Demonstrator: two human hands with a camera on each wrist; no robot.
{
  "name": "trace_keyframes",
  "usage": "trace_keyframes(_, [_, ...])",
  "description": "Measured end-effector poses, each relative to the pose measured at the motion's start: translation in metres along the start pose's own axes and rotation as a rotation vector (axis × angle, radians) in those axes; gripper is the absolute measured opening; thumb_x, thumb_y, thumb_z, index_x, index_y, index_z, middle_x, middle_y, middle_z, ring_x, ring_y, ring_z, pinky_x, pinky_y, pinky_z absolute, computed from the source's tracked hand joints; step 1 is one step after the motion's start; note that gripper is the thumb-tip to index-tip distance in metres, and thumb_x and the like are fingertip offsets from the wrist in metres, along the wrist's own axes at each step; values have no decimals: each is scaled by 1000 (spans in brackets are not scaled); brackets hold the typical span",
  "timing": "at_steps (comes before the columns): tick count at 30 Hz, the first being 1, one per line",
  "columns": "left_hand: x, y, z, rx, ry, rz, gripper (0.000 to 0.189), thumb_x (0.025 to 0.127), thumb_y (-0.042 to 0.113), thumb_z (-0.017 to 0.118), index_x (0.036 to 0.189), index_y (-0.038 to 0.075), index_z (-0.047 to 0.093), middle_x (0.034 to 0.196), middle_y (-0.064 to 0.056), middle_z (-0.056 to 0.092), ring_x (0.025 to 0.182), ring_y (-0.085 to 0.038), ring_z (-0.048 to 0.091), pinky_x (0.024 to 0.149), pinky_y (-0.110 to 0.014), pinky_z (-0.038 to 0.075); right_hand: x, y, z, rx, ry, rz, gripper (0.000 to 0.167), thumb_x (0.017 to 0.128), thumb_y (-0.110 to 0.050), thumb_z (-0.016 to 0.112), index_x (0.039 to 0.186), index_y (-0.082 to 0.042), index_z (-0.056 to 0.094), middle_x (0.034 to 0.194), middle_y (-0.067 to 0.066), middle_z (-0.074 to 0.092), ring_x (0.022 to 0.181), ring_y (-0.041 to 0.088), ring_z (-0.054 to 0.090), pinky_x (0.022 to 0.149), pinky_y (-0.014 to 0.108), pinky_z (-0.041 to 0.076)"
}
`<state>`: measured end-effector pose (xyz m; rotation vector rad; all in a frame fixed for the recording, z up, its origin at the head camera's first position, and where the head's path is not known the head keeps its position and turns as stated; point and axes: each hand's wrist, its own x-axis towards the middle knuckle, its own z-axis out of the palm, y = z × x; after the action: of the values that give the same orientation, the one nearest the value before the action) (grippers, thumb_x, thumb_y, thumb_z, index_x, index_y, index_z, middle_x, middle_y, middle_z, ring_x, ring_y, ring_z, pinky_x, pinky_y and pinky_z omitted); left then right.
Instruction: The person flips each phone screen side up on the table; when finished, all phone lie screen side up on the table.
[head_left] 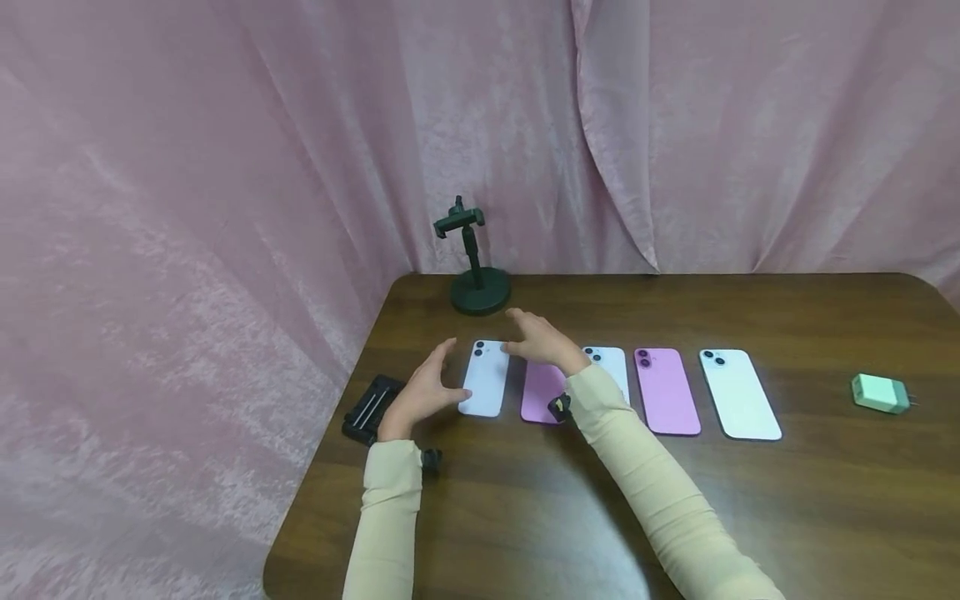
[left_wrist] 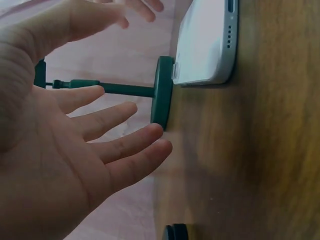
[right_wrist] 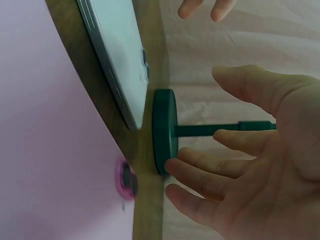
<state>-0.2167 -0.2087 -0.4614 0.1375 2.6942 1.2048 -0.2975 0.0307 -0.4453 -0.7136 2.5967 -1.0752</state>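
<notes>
A pale blue phone (head_left: 485, 379) lies camera side up on the table, between my two hands. My left hand (head_left: 424, 390) hovers at its left edge, fingers spread and thumb overlapping the phone in the head view. On the other side my right hand (head_left: 546, 342) reaches over the table with fingers apart, its thumb near the phone's top right corner. The left wrist view shows the phone (left_wrist: 205, 45) beyond a bare palm; the right wrist view shows the phone (right_wrist: 117, 55) likewise untouched. Right of it lies a purple phone (head_left: 542, 392), partly hidden under my right forearm.
Farther right lie a white phone (head_left: 611, 367), another purple phone (head_left: 667, 392) and a pale green-white phone (head_left: 740, 394). A green phone stand (head_left: 481, 290) stands at the back. A black case-like object (head_left: 372, 408) sits by the left edge, a charger plug (head_left: 879, 392) far right.
</notes>
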Motion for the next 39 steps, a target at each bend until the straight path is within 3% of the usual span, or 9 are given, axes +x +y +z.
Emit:
trace_keyframes(15, [-8,-13,24,15,17,-80,92,81,6,83,157,13,31,154,-15,42,137,-38,45,105,-56,42,12,-2,25,-80,-105,79,71,97,-21,69,154,2,35,154,24,41,142,39,39,113,52,33])
trace_keyframes(23, [-3,-6,28,44,-11,-91,90,79,0,82,155,10,34,147,-17,48,132,-37,48,106,-55,41,17,-8,28,-92,-118,88,73,97,-22,69,155,4,32,153,26,41,140,39,40,112,51,35])
trace_keyframes(39, [1,5,30,97,-8,-136,93,75,-5,83,154,9,37,143,-17,49,127,-36,51,104,-52,44,25,-12,28,-99,-144,112,68,101,-28,62,153,6,34,153,28,39,140,43,38,111,55,35])
